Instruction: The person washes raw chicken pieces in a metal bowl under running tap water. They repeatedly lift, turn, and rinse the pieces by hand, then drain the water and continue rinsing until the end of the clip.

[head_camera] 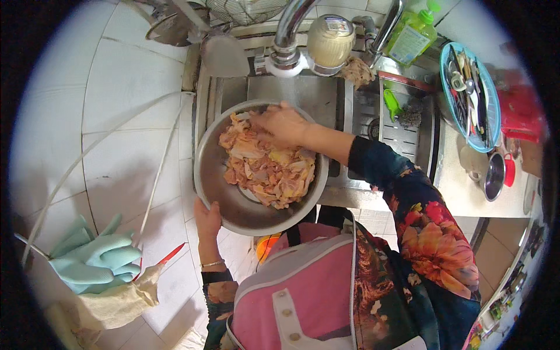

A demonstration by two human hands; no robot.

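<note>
A wide metal basin [209, 188] rests over the near left part of the sink. In it lies a heap of cut raw meat [271, 175] that looks like chicken with yellowish skin. My left hand [208, 221] grips the basin's rim at the lower left, thumb on the upper edge. At the far side of the heap, my right hand [280, 124] is in the meat, palm down and a little blurred. Its fingertips are partly hidden, so whether they hold a piece is unclear.
A chrome faucet [286, 39] with a filter housing [331, 41] stands behind the basin. Right of it are a drain tray [404, 140], a green soap bottle [411, 39] and a blue utensil basket [492, 100]. Rubber gloves [94, 258] hang at the left.
</note>
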